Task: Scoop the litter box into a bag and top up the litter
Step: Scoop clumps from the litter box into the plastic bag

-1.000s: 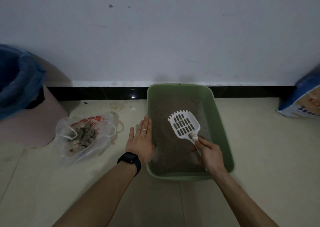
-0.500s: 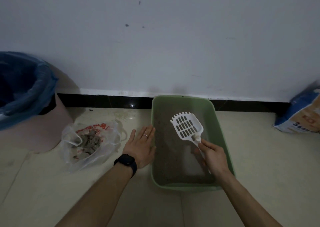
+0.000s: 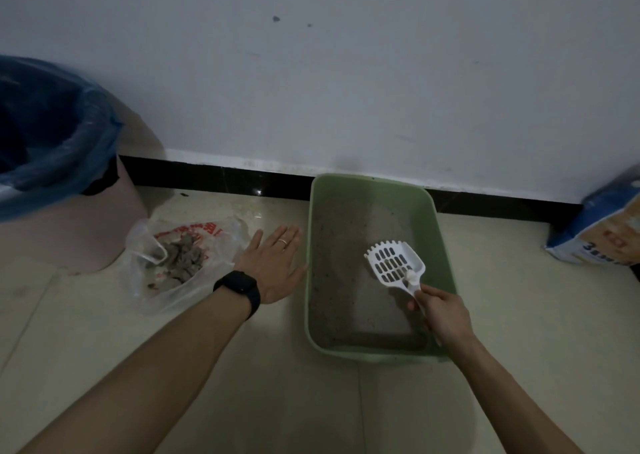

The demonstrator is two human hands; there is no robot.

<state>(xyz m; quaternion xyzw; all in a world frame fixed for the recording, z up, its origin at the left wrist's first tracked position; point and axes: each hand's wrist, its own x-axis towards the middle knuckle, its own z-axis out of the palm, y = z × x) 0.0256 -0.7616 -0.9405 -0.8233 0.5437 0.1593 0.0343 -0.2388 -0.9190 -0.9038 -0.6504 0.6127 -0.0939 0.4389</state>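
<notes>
two things have shifted in the last second. your left hand [image 3: 273,266] has come off the left rim of the green litter box [image 3: 363,353]. it now lies flat on the floor with straight fingers, holding nothing, just beside the box wall and between it and the clear plastic bag [image 3: 201,291]. your right hand [image 3: 445,316] still grips the handle of the white slotted scoop [image 3: 394,263]. the scoop has drifted toward the right side of the box and hangs just over the litter, with what looks like one small pale bit caught near the handle end.

nothing steadies the box now, so a hard dig could slide it. the bag already holds a heap of grey clumps [image 3: 180,259], and the litter bed looks thin and mostly free of lumps. i'd judge the scooping nearly finished, with the top-up not yet started.

as for writing, the red print on the plastic bag is too crumpled to read. the blue and orange litter sack [image 3: 602,235] at the right edge shows a "3" followed by small characters i can't make out. no brand name is legible.
</notes>
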